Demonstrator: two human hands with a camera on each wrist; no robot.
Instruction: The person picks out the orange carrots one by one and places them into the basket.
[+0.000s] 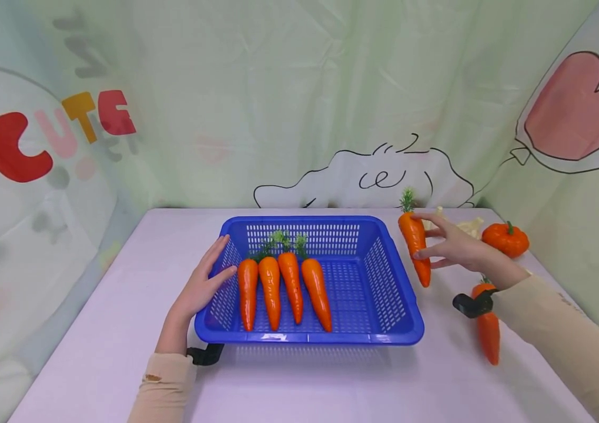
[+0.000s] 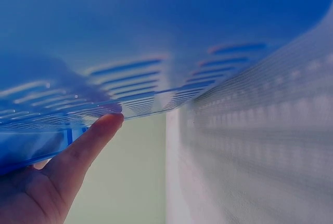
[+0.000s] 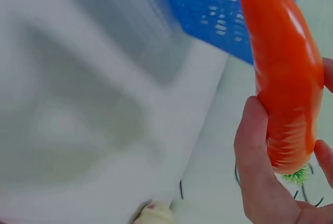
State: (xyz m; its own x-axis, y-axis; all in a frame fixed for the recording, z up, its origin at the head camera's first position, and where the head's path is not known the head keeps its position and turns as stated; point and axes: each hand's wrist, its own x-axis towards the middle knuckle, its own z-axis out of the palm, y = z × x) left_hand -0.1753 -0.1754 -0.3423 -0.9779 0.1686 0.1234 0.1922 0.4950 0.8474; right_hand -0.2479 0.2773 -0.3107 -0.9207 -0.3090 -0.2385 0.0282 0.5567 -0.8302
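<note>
At the left side of the blue plastic basket (image 1: 310, 338), my left hand (image 1: 201, 288) holds the rim, thumb over the inner side. In the left wrist view a finger (image 2: 91, 143) lies against the basket's slotted outer wall. Several orange carrots (image 1: 290, 288) with green tops lie side by side in the basket's left half. My right hand (image 1: 449, 242) grips another carrot (image 1: 413, 241) between thumb and fingers, just past the basket's right rim. Its leafy top points to the back wall; its tip points toward me.
Right of the basket, a carrot (image 1: 488, 338) lies on the white table (image 1: 299, 388), partly under my right forearm. An orange pumpkin (image 1: 505, 239) sits near the back right corner. Pale garlic bulbs (image 1: 471, 227) lie behind my right hand. A printed curtain (image 1: 198, 106) hangs behind the table.
</note>
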